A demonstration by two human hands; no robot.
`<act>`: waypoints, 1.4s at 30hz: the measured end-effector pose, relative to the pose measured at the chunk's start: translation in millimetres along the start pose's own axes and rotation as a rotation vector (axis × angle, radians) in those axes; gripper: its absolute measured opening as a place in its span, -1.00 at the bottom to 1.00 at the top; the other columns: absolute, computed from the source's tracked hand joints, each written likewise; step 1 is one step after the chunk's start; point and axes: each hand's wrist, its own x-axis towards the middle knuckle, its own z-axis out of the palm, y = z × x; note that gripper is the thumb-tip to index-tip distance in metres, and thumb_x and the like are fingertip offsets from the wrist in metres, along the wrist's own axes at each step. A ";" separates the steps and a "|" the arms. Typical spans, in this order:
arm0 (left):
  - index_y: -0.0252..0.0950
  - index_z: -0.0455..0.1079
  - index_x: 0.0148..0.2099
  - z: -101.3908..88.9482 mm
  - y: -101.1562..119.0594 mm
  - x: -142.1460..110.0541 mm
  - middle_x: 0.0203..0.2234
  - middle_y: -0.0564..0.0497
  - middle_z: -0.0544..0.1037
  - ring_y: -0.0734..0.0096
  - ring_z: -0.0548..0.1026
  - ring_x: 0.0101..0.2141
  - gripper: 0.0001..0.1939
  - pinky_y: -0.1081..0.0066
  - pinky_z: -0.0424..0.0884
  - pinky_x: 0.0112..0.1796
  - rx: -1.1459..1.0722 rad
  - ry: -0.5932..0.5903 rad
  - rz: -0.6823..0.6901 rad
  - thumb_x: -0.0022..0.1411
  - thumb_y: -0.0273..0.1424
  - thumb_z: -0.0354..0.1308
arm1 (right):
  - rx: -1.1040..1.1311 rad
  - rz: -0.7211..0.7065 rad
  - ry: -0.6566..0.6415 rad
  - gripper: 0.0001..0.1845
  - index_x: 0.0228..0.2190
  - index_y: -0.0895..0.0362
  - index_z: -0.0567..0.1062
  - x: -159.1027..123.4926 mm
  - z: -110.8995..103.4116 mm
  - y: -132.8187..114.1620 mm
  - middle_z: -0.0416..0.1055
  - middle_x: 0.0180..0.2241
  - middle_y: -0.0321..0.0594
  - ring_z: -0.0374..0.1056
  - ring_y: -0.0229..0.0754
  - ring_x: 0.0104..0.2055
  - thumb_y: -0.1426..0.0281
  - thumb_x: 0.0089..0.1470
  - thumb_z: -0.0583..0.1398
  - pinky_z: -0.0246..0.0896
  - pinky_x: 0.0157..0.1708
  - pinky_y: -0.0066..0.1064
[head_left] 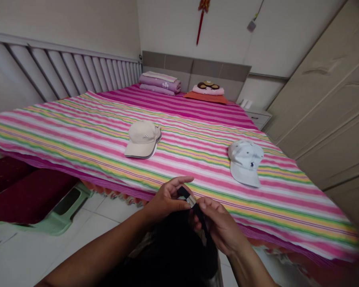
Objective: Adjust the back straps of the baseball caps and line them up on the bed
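Black cloth (173,255) lies nearest the camera at six o'clock, too dark for me to tell its full shape. Just above it, a black strap (201,217) with a silver metal buckle (191,201) runs slantwise between my two hands. With my left hand (166,200), I grip the strap beside the buckle, thumb against the metal, index finger reaching out past it. The fingers of my right hand (223,223) are closed on the strap at the buckle's other side, thumb on top.

Beyond my hands spreads a striped bedsheet (185,167) in pink, white, yellow and green. On it, towards nine o'clock, sits a cream baseball cap (143,137) with a dark edge on its brim. Between three and four o'clock is a pale baseball cap (245,159) with a small dark rider logo, well apart from the cream one; both brims point roughly my way.

Near the grey headboard (179,65) at twelve, folded purple bedding (160,84) lies at eleven and a pink-and-orange stack (208,91) at one. Down at eight o'clock, a green plastic stool (68,209) stands on the tiled floor (101,211), dark red cloth (32,195) over it.
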 end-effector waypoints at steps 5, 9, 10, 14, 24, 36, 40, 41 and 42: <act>-0.24 0.27 0.00 -0.4 0.2 -0.8 -0.39 0.04 0.48 0.51 0.45 -0.38 -0.40 0.51 0.32 -0.32 -0.023 0.017 -0.001 -0.15 -0.57 0.29 | -0.030 0.024 -0.014 -0.72 -0.44 0.22 0.39 -2.9 -5.3 -3.6 0.36 -0.54 -0.19 0.24 -0.29 -0.56 0.22 -0.03 0.14 0.11 -0.54 -0.45; -0.28 0.32 -0.07 -0.1 -0.6 -2.0 -0.40 0.03 0.49 0.50 0.45 -0.38 -0.47 0.48 0.32 -0.30 -0.020 0.046 -0.014 -0.17 -0.55 0.30 | -0.098 0.031 -0.085 -0.73 -0.45 0.22 0.40 -5.2 -10.9 -3.8 0.36 -0.55 -0.21 0.24 -0.31 -0.54 0.24 -0.07 0.18 0.08 -0.52 -0.48; -0.30 0.34 -0.10 -0.4 -0.8 -2.1 -0.41 0.02 0.50 0.49 0.45 -0.37 -0.50 0.47 0.32 -0.29 -0.015 0.058 -0.015 -0.18 -0.55 0.30 | -0.123 0.033 -0.098 -0.74 -0.47 0.23 0.40 -5.6 -12.6 -3.1 0.36 -0.57 -0.23 0.23 -0.32 -0.55 0.26 -0.09 0.20 0.06 -0.52 -0.50; -0.33 0.35 -0.24 -3.5 1.5 -0.8 -0.43 0.03 0.50 0.51 0.44 -0.39 -0.63 0.48 0.32 -0.31 0.026 0.064 -0.019 -0.19 -0.53 0.31 | -0.171 0.045 -0.084 -0.78 -0.55 0.23 0.39 -5.9 -17.2 0.7 0.30 -0.66 -0.32 0.16 -0.40 -0.64 0.32 -0.14 0.25 0.00 -0.60 -0.54; -0.36 0.28 -0.34 -8.4 10.2 5.0 -0.43 -0.03 0.49 0.41 0.45 -0.35 -0.67 0.41 0.30 -0.29 0.216 -0.050 -0.045 -0.19 -0.48 0.32 | -0.130 0.065 -0.045 -0.75 -0.58 0.22 0.36 -1.2 -11.7 -0.5 0.25 -0.71 -0.37 0.06 -0.47 -0.72 0.30 -0.18 0.28 -0.07 -0.75 -0.62; -0.38 0.30 -0.33 -5.1 6.0 7.7 -0.47 0.01 0.46 0.45 0.43 -0.38 -0.68 0.42 0.31 -0.31 0.260 -0.030 0.004 -0.18 -0.45 0.32 | -0.105 0.049 -0.083 -0.77 -0.54 0.24 0.40 0.9 -7.9 -8.5 0.24 -0.70 -0.37 0.04 -0.49 -0.74 0.30 -0.10 0.22 -0.09 -0.77 -0.64; -0.38 0.30 -0.34 -5.1 5.5 8.3 -0.48 0.00 0.46 0.47 0.42 -0.42 -0.68 0.42 0.31 -0.33 0.320 -0.010 0.017 -0.18 -0.42 0.31 | -0.120 0.062 -0.068 -0.71 -0.55 0.23 0.39 3.2 -5.4 -12.4 0.25 -0.71 -0.37 0.02 -0.49 -0.76 0.23 -0.04 0.17 -0.13 -0.79 -0.64; -0.38 0.31 -0.34 -4.7 5.9 8.5 -0.48 0.00 0.46 0.46 0.42 -0.42 -0.68 0.42 0.30 -0.33 0.345 0.001 0.022 -0.18 -0.41 0.31 | -0.126 0.060 -0.058 -0.71 -0.56 0.23 0.39 3.8 -4.9 -13.1 0.24 -0.72 -0.38 0.00 -0.50 -0.77 0.23 -0.05 0.18 -0.14 -0.79 -0.64; -0.38 0.31 -0.35 -4.3 6.6 8.9 -0.48 0.01 0.45 0.46 0.42 -0.40 -0.69 0.43 0.30 -0.32 0.371 0.014 0.029 -0.18 -0.41 0.31 | -0.129 0.059 -0.047 -0.70 -0.58 0.23 0.38 4.5 -4.4 -13.8 0.24 -0.73 -0.39 -0.01 -0.51 -0.77 0.23 -0.06 0.19 -0.15 -0.79 -0.64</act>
